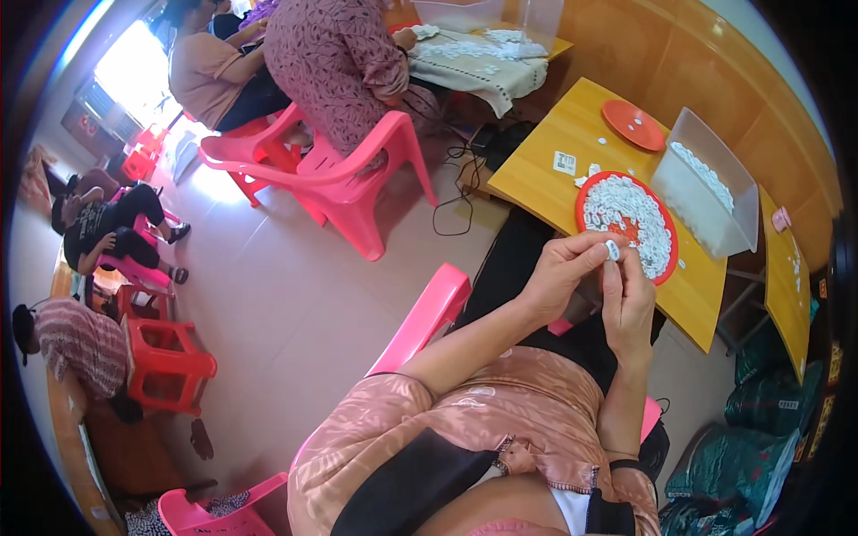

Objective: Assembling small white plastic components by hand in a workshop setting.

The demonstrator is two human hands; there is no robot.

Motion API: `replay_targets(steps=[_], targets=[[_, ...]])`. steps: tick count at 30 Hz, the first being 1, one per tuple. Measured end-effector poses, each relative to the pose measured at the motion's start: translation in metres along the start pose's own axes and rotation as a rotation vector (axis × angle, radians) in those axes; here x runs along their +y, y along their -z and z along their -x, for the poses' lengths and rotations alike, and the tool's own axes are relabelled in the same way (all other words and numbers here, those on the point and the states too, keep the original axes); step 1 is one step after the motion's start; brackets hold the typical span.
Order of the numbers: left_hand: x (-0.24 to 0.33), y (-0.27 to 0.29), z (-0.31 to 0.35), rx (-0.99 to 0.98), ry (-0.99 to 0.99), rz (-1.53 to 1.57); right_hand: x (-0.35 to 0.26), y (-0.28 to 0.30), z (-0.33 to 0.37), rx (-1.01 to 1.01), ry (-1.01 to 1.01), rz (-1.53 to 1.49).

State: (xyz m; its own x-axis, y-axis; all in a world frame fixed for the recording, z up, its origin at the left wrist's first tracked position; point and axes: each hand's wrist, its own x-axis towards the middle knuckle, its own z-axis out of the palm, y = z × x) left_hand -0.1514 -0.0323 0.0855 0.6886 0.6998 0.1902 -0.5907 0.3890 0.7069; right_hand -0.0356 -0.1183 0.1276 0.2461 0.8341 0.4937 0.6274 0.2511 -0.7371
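Note:
Thumb and fingertips of my left hand (565,272) pinch a small white piece (612,251) with a dark mark on it. My right hand (629,299) meets the left one there, its thumb and fingers closed on the same piece. Both hands are raised over the near edge of a red round tray (583,198). Many small white pieces (617,195) cover that tray, except for a bare red patch near its middle. What exactly the white pieces are is too small to make out.
The yellow table (550,134) also carries a translucent bin (706,228) of white pieces, an orange-red plate (633,123) and a small printed card (564,163). Cables (460,179) lie on the floor. Pink chairs (357,192) and several people are farther left. Dark green sacks (733,464) stand right.

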Motion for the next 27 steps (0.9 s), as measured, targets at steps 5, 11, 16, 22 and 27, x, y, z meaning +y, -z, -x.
replay_targets(steps=[5,11,16,22,27], targets=[[-0.008,-0.004,0.000,-0.009,-0.019,0.103,0.020,-0.001,0.002,-0.011,0.091,0.117],[-0.031,-0.009,-0.004,-0.011,0.013,0.149,0.037,-0.002,0.013,0.154,0.125,0.272],[-0.046,-0.015,-0.008,0.042,-0.097,-0.004,0.067,-0.002,0.010,0.228,0.280,0.356],[-0.101,-0.027,-0.020,0.088,-0.156,-0.047,0.111,0.015,0.016,0.329,0.441,0.289],[-0.118,-0.031,-0.019,0.121,-0.171,0.021,0.126,0.014,0.025,0.347,0.410,0.282]])
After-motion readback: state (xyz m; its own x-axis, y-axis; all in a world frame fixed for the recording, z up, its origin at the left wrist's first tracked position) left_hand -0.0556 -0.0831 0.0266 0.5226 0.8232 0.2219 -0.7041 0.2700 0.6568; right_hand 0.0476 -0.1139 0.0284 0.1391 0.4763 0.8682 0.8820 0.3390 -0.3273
